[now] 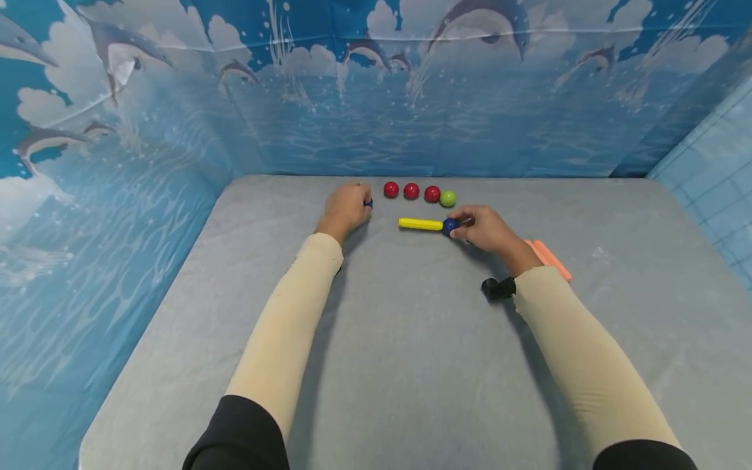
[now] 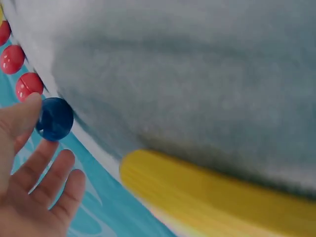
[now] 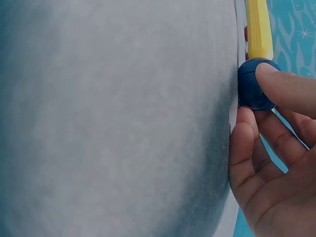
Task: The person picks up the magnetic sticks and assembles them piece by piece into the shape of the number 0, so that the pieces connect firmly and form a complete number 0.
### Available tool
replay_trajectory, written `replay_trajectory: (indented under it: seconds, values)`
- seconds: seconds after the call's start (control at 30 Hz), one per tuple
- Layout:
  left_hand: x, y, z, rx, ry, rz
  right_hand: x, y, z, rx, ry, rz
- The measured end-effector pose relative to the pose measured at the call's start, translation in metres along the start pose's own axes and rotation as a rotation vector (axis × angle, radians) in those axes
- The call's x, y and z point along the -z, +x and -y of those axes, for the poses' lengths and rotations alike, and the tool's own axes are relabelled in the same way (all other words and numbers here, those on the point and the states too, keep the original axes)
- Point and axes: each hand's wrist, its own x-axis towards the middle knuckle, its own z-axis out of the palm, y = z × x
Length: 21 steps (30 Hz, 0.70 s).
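At the back of the table, my left hand (image 1: 345,207) pinches a blue ball (image 2: 55,119) between thumb and fingers; its other fingers spread below in the left wrist view. My right hand (image 1: 484,230) grips a second blue ball (image 3: 256,84) by thumb and fingertips. A yellow ribbed stick (image 1: 420,224) meets this ball end-on and points left toward my left hand. Behind the stick, several red balls (image 1: 411,191) and one green ball (image 1: 448,199) form a row. Large in the left wrist view lies a yellow rod (image 2: 207,192).
Orange sticks (image 1: 552,260) lie side by side under my right wrist, partly hidden by it. The grey-covered table (image 1: 411,365) ends at a blue dolphin-print curtain (image 1: 376,124) at the back and left. A black device (image 1: 498,288) is strapped at my right wrist.
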Motion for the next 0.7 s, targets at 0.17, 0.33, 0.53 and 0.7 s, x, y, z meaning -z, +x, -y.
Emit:
replay_trajectory:
  seconds: [0.17, 0.33, 0.53, 0.7]
  values:
    - [-0.001, -0.001, -0.001, -0.021, 0.031, 0.020, 0.003, -0.003, 0.002, -0.007, 0.002, 0.004]
    - [-0.003, -0.003, -0.001, -0.012, -0.025, 0.047, 0.003, -0.003, 0.002, -0.004, 0.005, 0.005]
    - [-0.002, -0.007, 0.003, 0.023, -0.123, 0.034, 0.004, -0.003, 0.003, 0.001, 0.004, 0.007]
    - [0.002, -0.012, 0.008, 0.049, -0.220, -0.022, 0.002, -0.001, 0.004, -0.025, 0.009, 0.017]
